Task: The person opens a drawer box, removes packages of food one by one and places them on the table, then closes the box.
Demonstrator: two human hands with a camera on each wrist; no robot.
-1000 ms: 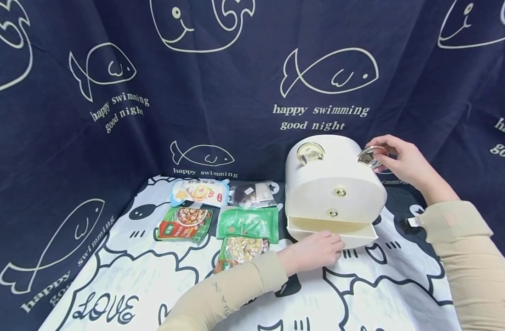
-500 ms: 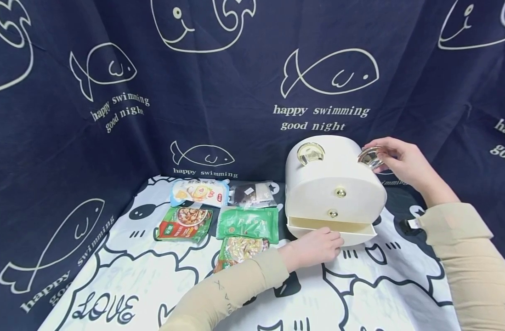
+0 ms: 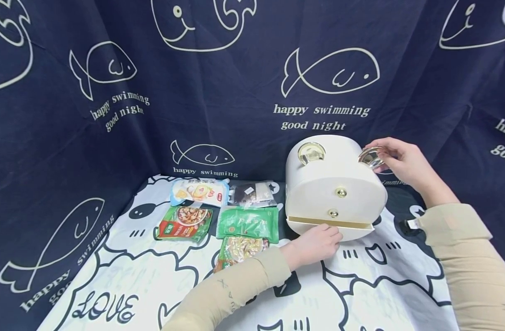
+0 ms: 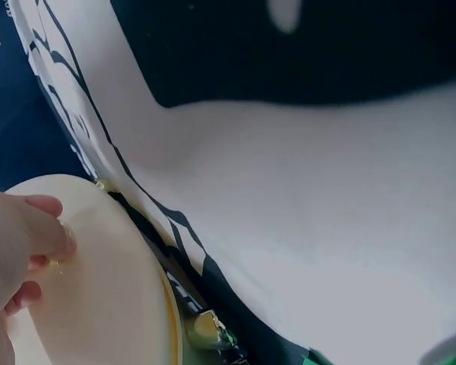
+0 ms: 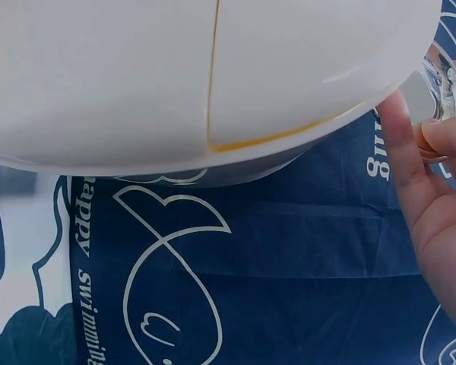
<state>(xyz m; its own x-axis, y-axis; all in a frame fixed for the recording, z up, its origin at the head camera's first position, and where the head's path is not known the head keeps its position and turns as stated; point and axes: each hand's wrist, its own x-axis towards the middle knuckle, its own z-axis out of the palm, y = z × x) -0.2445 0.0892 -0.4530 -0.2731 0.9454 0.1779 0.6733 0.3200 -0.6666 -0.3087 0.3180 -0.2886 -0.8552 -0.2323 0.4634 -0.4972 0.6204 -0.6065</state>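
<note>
A white rounded storage box [image 3: 337, 158] with round metallic ear-like discs on top stands at the right of the cloth. Its bottom drawer [image 3: 353, 232] is pulled out a little, with a narrow gap above the front. My left hand [image 3: 316, 246] is at that drawer front. In the left wrist view its fingertips pinch a small gold knob [image 4: 58, 265], mostly covered by the fingers. At the box's upper right, my right hand [image 3: 401, 163] grips the shiny metal ear [image 3: 371, 157] between thumb and fingers, also seen in the right wrist view.
Left of the box lie several flat food packets: a white-blue one [image 3: 200, 192], a clear one with dark contents [image 3: 252, 195], a red-green one [image 3: 185, 224], a plain green one [image 3: 247, 224] and another [image 3: 241, 250] partly behind the left sleeve. Dark fabric hangs behind.
The bottom drawer has slid further into the box, so its opening is narrower. My left hand has moved slightly toward the box with it. My right hand stays on the ear.
</note>
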